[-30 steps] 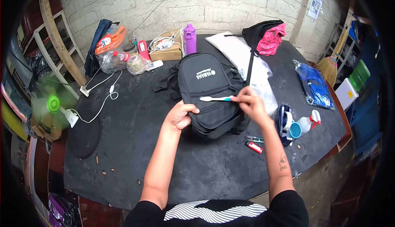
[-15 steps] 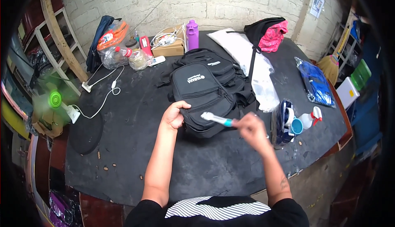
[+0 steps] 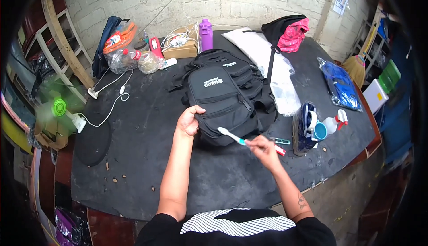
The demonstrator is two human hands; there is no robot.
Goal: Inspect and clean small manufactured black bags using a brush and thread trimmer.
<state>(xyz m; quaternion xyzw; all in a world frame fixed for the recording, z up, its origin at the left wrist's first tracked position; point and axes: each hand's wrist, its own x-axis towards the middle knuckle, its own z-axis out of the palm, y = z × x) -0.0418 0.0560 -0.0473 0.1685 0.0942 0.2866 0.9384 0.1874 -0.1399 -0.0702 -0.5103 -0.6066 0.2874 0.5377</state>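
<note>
A black backpack point(image 3: 218, 103) lies front side up on the dark table, its zipped pockets toward me. My left hand point(image 3: 189, 120) grips its near left edge, the thumb on top of the fabric. In my right hand point(image 3: 263, 150) is a white and teal toothbrush point(image 3: 230, 135), held by the handle. The brush head is at the lower front of the backpack; whether the bristles touch it I cannot tell. Another black backpack point(image 3: 240, 70) lies just behind the first.
Near my right hand are a teal-edged item point(image 3: 280, 140), a red item point(image 3: 280, 150), a dark blue plastic-wrapped bundle point(image 3: 304, 132), a blue cup point(image 3: 320, 130) and a spray bottle point(image 3: 331, 124). Behind stand a purple bottle point(image 3: 206, 35) and a cardboard box point(image 3: 183, 49). A fan point(image 3: 59, 107) spins at left.
My right hand has come nearer and a little left with the toothbrush, uncovering the small teal-edged and red items. My left hand keeps its grip on the backpack.
</note>
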